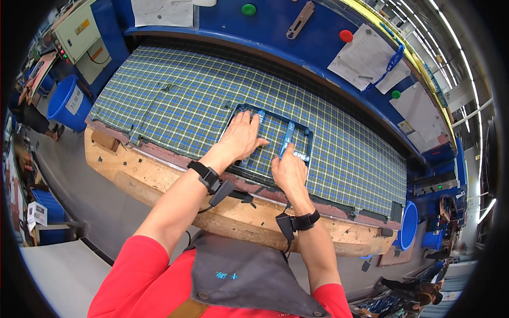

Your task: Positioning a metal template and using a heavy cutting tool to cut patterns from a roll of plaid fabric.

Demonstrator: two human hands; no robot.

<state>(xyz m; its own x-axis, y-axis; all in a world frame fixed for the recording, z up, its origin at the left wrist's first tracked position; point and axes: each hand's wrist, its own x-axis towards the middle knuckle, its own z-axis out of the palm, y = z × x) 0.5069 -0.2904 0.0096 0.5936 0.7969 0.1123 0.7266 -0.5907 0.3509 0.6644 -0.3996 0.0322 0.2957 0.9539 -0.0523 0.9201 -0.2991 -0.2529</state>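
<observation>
A dark blue frame with crossbars, which looks like a cutting die [289,132], lies flat on green, blue and white plaid cloth [183,108]. My left hand [238,139] rests open over the frame's left side, its fingers stretched along the left crossbar and the thumb spread inward. Over the near right part of the frame, my right hand [291,172] is closed round the right crossbar, forefinger pointing along it. Cloth shows through the openings between the bars. My palms hide parts of the frame's near and left edges.
Beneath the cloth runs a wooden table edge [154,186] with small scraps on it. A blue machine beam [260,26] with pinned papers and magnets spans the far side. Blue bins [69,100] stand left and right. People are visible at both sides.
</observation>
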